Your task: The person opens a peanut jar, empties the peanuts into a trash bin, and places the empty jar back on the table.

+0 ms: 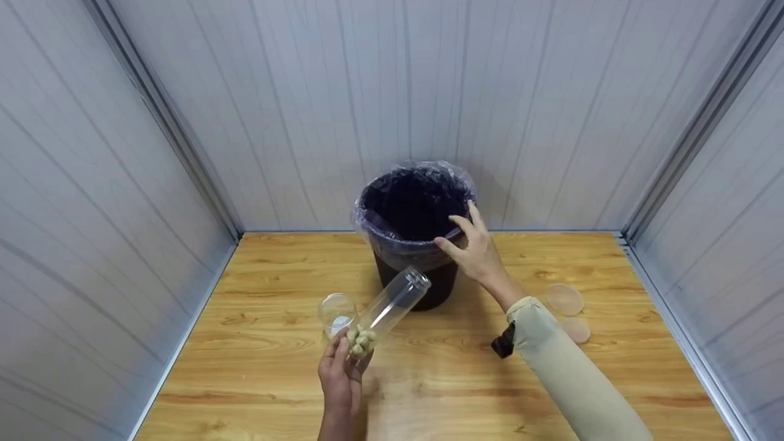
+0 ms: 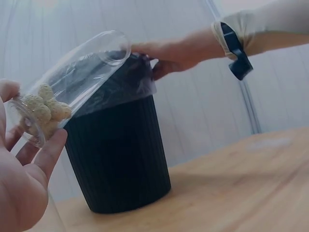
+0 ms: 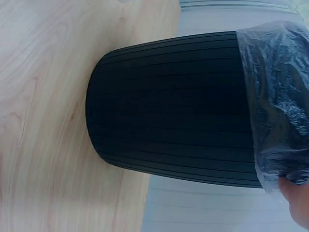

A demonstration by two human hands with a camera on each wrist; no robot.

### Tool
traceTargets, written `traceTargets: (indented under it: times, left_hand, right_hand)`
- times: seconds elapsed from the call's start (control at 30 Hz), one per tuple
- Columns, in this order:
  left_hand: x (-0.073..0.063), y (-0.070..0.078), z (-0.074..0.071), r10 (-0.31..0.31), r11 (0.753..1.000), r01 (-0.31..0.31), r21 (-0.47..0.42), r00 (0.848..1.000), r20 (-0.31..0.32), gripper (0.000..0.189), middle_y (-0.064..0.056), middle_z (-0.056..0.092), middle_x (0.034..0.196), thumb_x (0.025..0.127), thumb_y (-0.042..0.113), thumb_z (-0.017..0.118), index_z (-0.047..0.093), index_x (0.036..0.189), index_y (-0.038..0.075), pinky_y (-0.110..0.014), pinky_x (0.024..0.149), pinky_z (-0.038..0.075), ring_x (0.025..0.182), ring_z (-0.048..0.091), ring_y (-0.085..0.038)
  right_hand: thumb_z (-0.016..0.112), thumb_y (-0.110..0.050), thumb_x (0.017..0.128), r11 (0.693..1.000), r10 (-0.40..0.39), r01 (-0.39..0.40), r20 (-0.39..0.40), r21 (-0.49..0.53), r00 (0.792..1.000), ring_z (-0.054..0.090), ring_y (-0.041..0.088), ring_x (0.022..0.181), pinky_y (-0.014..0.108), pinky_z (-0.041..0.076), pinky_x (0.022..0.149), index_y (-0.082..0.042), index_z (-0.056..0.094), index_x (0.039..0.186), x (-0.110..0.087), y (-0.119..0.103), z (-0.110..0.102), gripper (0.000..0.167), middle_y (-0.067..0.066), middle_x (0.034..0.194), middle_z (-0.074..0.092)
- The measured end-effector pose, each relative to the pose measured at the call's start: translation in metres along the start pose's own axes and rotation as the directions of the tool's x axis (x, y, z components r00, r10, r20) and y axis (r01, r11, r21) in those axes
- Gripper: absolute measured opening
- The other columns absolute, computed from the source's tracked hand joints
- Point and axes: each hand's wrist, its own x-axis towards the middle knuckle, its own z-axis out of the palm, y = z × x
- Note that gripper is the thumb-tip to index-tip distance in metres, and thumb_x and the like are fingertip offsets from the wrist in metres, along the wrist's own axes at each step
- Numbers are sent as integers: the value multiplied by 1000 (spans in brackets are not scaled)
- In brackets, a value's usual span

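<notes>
My left hand (image 1: 340,380) grips the lower end of a clear, tall jar (image 1: 392,303) that leans with its mouth up and toward the bin. Several pale, lumpy pieces of food (image 2: 46,108) lie at its bottom. A dark ribbed trash bin (image 3: 169,108) with a clear plastic liner (image 1: 422,254) folded over its rim stands against the back wall. At the near right of that rim is my right hand (image 1: 474,248), fingers spread apart, fingertips over the edge. Its thumb shows against the liner in the right wrist view.
Left of the jar a clear round container (image 1: 337,306) stands on the wooden surface (image 1: 257,367). Two translucent round discs (image 1: 565,299) lie to the right, beside my right forearm. Pale panel walls (image 1: 294,110) close in the back and both sides.
</notes>
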Motion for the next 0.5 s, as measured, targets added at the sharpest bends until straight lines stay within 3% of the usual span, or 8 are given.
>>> traceTargets:
  times: [0.37,0.5]
  left_hand:
    - [30,29,36,146,989,-146,-3,989,16,13,-14,63,107,96,4,57,63,108,1,-36,79,57,88,68,-21]
    - [40,43,51,180,984,-180,8,984,-8,11,-13,61,104,94,0,59,63,104,3,-35,76,58,84,67,-21]
  right_hand:
    - [68,-50,87,1000,24,-24,33,4,999,24,38,140,53,29,109,-5,54,134,0,-2,1,66,18,157,19]
    - [68,-49,87,1000,26,-27,28,10,999,24,37,140,53,30,109,-6,55,133,-1,-2,2,65,18,157,19]
